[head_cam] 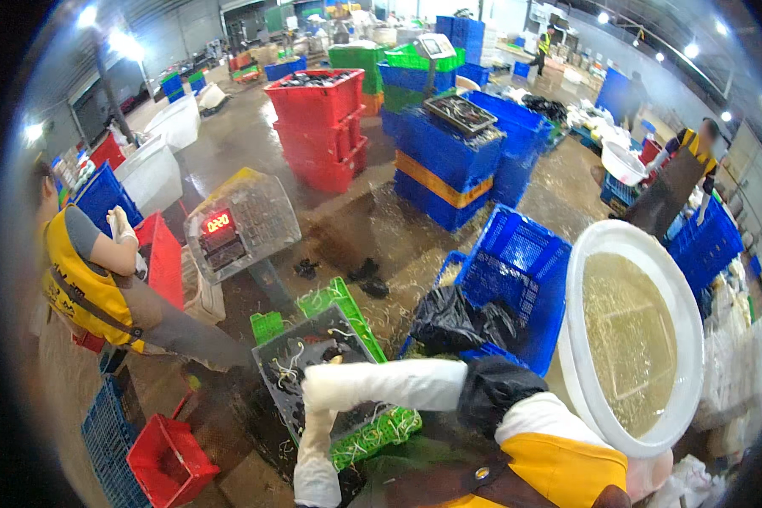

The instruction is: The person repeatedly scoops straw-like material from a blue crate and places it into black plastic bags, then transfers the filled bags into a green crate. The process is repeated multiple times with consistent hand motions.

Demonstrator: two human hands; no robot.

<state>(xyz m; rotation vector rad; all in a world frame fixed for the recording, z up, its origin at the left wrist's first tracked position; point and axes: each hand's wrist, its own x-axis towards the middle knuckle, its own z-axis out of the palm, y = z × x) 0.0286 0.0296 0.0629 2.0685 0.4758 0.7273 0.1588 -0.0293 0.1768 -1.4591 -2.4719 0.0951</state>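
Observation:
My right hand (327, 385), in a white glove, is above a dark weighing platform (276, 392), with its arm coming in from the right. Just below it in the picture, my left hand (318, 427) is close against it, also in a pale glove. The fingers of both hands are mostly hidden, and whether they hold anything does not show. Pale thin strands lie on the platform, which rests among green plastic crates (381, 437). Beyond it stands a scale's indicator head (244, 222), wrapped in clear plastic, with a lit red display.
To the right is a white tub (686, 355) of murky liquid, beside a tilted blue crate (514, 267) and a black plastic bag (444, 320). A co-worker (95, 273) stands at left near a red basket (171, 460). Red crates (320, 136) and blue crates (444, 184) are stacked ahead on wet floor.

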